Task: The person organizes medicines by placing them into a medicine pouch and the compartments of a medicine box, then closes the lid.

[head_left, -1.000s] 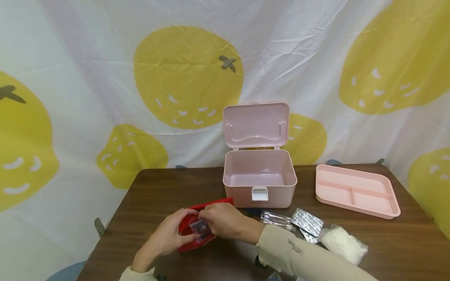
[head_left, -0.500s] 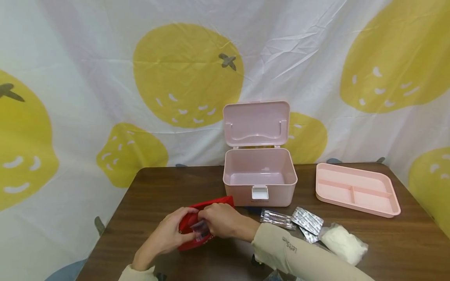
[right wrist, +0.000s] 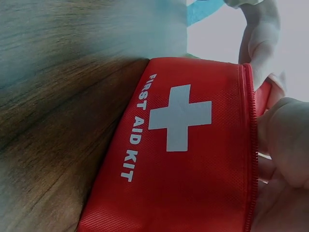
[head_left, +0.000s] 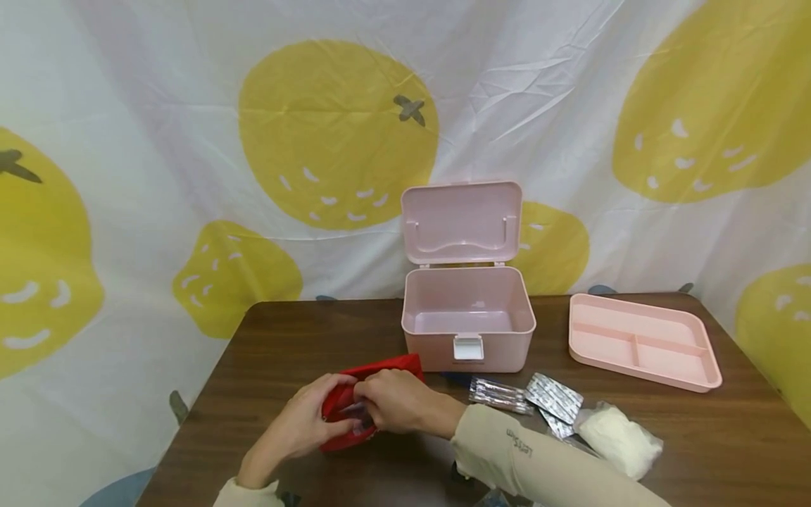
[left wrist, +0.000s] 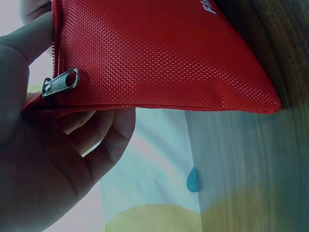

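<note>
A red first aid pouch (head_left: pixel 336 405) with a white cross (right wrist: pixel 179 118) stands with its zipped mouth up, near the middle of the table. My left hand (head_left: pixel 298 422) grips the pouch at one end of the mouth, thumb and fingers spread round the opening; the zipper pull (left wrist: pixel 60 83) hangs there in the left wrist view. My right hand (head_left: pixel 395 401) reaches into the mouth with curled fingers and pinches a small clear packet (head_left: pixel 364 415). Most of the packet is hidden by the fingers and the pouch wall.
Behind the pouch stands a pink box (head_left: pixel 469 352) with its lid raised. A pink divided tray (head_left: pixel 665 340) lies at the back right. Silver blister packs (head_left: pixel 554 398), thin packets (head_left: pixel 500 396) and a bag of white cotton-like material (head_left: pixel 619 440) lie beside the right forearm.
The clear packet has sunk deeper into the pouch, and less of it shows now. My right hand has shifted slightly left; the left hand keeps its grip.
</note>
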A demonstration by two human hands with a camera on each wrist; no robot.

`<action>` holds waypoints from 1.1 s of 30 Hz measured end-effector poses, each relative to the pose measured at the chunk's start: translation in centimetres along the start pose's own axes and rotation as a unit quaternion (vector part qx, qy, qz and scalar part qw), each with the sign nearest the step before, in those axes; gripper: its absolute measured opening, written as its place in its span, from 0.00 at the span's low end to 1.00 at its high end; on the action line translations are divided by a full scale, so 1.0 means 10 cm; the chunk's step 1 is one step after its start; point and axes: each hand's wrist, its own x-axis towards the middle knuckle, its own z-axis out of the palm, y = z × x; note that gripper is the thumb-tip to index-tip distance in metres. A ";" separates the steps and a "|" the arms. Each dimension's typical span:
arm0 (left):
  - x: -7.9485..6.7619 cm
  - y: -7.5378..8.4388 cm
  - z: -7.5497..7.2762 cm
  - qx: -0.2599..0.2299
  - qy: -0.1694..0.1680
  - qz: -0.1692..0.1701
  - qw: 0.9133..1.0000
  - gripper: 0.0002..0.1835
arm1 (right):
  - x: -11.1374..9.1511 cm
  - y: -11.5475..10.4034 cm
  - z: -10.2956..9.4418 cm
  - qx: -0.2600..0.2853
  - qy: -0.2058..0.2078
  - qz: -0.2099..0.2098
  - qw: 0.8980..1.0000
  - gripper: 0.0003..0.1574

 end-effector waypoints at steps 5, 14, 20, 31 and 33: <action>0.00 0.00 0.01 0.003 0.002 0.006 1.000 0.32 | 0.01 -0.01 0.02 0.000 0.005 0.001 1.000 0.05; -0.01 0.01 0.00 -0.003 0.002 0.003 1.000 0.33 | 0.02 -0.02 0.03 -0.019 -0.004 0.014 1.000 0.06; 0.00 0.02 0.00 -0.004 0.000 0.004 1.000 0.32 | 0.04 -0.05 0.02 -0.023 -0.027 0.043 0.998 0.05; 0.01 0.01 0.00 -0.007 -0.002 0.002 1.000 0.31 | -0.06 0.02 -0.18 0.048 -0.027 0.006 0.998 0.05; 0.00 0.01 0.01 -0.008 -0.001 0.002 1.000 0.30 | -0.10 0.05 -0.28 0.070 -0.022 0.000 0.997 0.05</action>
